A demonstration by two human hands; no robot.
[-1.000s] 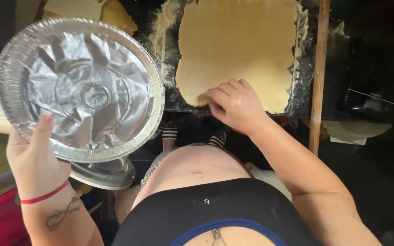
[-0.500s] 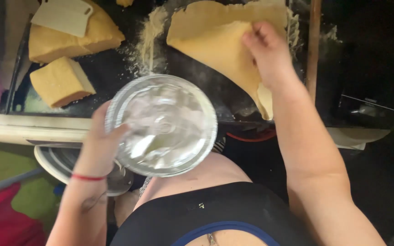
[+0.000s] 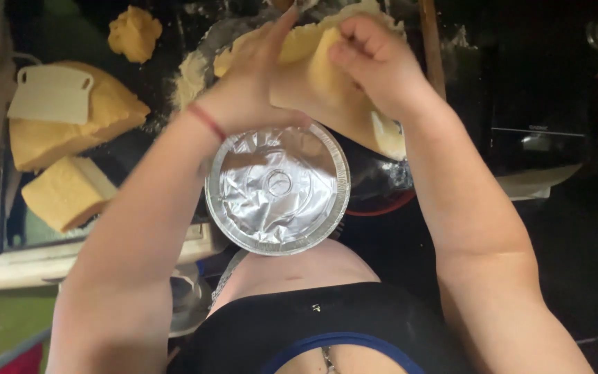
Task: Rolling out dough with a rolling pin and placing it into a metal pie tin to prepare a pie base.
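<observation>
We see both hands lifting the rolled pale yellow dough sheet (image 3: pixel 327 76) off the dark floured desk (image 3: pixel 167 41): left hand (image 3: pixel 254 90) and right hand (image 3: pixel 375 59) fingers pinch its edge, above the round silver foil pie pan (image 3: pixel 278 188) near us.

dough blocks (image 3: pixel 70 138) crowd the left, foil pan (image 3: pixel 277 188) blocks the near edge

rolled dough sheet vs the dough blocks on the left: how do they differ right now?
The dough sheet is thin, floppy and lifted off the counter by the left hand and right hand. The dough blocks are thick and wedge-cut, lying untouched on the counter, one with a white scraper on top. The sheet hangs just beyond the foil pie pan; the blocks sit away from it. Both are pale yellow.
</observation>
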